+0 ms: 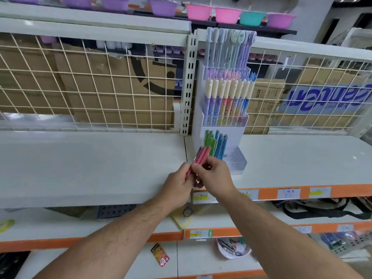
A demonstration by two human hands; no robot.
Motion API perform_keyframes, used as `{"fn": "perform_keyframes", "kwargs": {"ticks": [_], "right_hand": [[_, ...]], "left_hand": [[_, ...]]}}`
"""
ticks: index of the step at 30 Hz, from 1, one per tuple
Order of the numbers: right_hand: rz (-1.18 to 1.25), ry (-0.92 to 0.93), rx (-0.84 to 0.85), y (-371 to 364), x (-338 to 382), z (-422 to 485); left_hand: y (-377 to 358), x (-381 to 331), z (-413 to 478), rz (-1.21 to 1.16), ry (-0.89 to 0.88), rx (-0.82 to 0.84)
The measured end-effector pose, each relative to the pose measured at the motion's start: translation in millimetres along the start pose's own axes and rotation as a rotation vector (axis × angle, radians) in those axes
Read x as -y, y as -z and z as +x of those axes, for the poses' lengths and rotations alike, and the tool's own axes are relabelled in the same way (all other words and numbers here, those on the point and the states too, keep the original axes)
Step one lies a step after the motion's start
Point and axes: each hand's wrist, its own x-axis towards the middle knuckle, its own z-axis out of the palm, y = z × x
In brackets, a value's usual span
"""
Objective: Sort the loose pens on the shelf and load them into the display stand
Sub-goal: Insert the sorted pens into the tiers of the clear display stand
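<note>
The white shelf [90,164] carries the display stand [237,164] just right of a slotted metal post [189,83]. Behind it there is a wire grid [80,87] with cardboard boxes [120,93] on the other side, and coloured bowls [199,11] stand on the top board. In the lowest clear tray of the stand, green pens [208,138] and blue pens [220,144] are upright side by side. The tiers above are full of pastel pens.

The pink pens [201,156] are a small bundle held above the shelf, directly in front of the green ones, whose lower parts they cover. Their long axis is tilted. The lower ends point down-left into the hands, and the upper ends point up-right toward the stand.

The left hand [177,185] curls its fingers round the lower end of the bundle. The right hand [215,174] pinches the middle between thumb and fingers.
</note>
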Motion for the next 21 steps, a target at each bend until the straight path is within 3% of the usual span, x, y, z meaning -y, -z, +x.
{"fn": "perform_keyframes", "kwargs": {"ticks": [10,16,21], "right_hand": [[-0.121,0.037,0.065,70.7,-13.1,8.9],[-0.148,0.076,0.039,112.4,-22.1,27.1],[-0.142,0.101,0.057,142.5,-19.1,43.3]], "left_hand": [[-51.0,-21.8,21.1,0.054,0.057,-0.022],[-92.5,-31.0,31.2,-0.127,0.175,-0.128],[-102.7,-27.0,37.8,-0.113,0.230,-0.213]]}}
